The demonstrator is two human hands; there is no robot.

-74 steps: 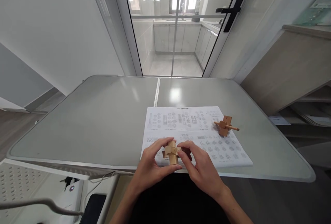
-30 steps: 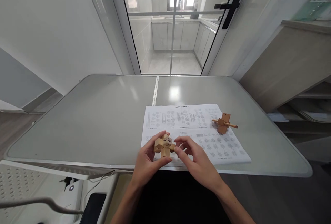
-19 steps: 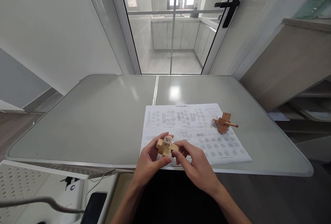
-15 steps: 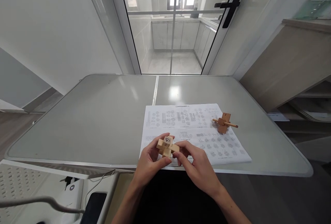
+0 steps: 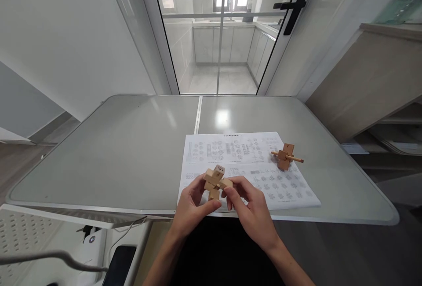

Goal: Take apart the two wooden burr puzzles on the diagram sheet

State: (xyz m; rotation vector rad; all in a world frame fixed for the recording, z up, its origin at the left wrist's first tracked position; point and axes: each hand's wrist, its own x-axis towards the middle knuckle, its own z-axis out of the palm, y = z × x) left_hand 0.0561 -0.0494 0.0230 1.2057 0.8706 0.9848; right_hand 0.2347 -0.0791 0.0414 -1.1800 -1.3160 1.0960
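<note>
Between my hands is a pale wooden burr puzzle (image 5: 214,182) of interlocking blocks, held above the near edge of a printed sheet (image 5: 237,152). One block end bears a dark handwritten mark. My left hand (image 5: 194,202) grips the puzzle from the left, its thumb under the lowest block. With thumb and fingers, my right hand (image 5: 249,202) pinches the block that sticks out on the right. Some fingertips are hidden behind the wood. A darker brown wooden puzzle (image 5: 285,156) with a thin rod through it sits on the sheet's right edge.
The grey folding table (image 5: 132,154) has a seam down its middle. At lower left, a white cart (image 5: 33,237) carries a phone (image 5: 119,265), a white charger (image 5: 94,251) and cables. A glass door (image 5: 220,48) stands behind the table, wooden shelves (image 5: 379,79) at right.
The pale puzzle has tilted between my hands and risen slightly, so its marked block end now faces more upward and away. My right hand has shifted a little with it.
</note>
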